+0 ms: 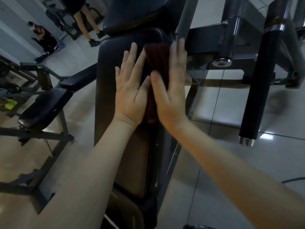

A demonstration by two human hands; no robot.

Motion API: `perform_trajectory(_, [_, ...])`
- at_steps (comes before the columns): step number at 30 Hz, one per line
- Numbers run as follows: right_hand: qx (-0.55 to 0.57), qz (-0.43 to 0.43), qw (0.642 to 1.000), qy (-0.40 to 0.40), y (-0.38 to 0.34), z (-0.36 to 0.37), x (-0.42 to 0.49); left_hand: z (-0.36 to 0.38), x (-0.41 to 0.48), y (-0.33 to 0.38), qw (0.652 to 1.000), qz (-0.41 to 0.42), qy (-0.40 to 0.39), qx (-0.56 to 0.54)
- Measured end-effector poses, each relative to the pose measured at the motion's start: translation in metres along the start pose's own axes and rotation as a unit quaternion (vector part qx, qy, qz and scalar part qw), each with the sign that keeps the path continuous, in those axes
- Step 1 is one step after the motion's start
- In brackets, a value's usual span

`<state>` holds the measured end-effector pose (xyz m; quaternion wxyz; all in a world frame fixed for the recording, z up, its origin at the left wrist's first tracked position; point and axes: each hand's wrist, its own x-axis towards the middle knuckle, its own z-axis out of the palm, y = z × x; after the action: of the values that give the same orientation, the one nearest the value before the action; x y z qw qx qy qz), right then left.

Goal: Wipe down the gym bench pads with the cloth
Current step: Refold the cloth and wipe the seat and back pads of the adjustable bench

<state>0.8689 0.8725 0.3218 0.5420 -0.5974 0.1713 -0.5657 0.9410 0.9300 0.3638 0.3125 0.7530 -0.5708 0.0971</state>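
Maroon cloth [156, 60] lies bunched lengthwise on the long dark bench pad [107, 76], toward its far end and right edge, just below a second, upper pad [132, 14]. Both hands are spread flat with straight fingers, side by side, thumbs meeting over the cloth. The left hand [130, 93] rests palm down with its index finger and thumb along the cloth's left side. The right hand [170, 93], blurred, presses on top of the cloth, its fingertips near a grey metal bar [184, 15]. Neither hand curls around anything. A black padded roller [259, 83] stands to the right over the tiled floor [214, 100], another bench [44, 104] sits to the left, and a standing person's legs [85, 19] and a crouching person [42, 37] show far back
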Motion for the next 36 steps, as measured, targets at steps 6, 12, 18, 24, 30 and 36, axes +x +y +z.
perform_trajectory(6, [0.019,0.006,1.0,0.015,0.007,0.001,0.004,0.002,-0.001,-0.001,0.999,0.007,0.016,0.03])
perform_trajectory(12, [0.01,0.029,0.995,-0.1,0.018,-0.014,-0.118,0.004,-0.001,0.001,0.999,-0.001,0.017,0.051])
perform_trajectory(18, [-0.019,-0.027,0.996,-0.086,0.015,-0.009,-0.08,0.004,-0.001,0.001,0.999,-0.003,0.012,0.053])
perform_trajectory(24, [0.001,-0.074,0.997,-0.028,0.009,-0.003,-0.011,0.003,-0.005,0.001,0.999,0.004,0.023,0.04])
perform_trajectory(30, [0.06,0.005,0.998,0.014,0.006,0.001,0.0,0.004,-0.005,-0.003,0.998,0.009,0.035,0.042])
perform_trajectory(36, [0.013,0.034,0.995,-0.092,0.02,-0.014,-0.11,0.006,-0.008,-0.002,0.998,0.017,0.055,0.03])
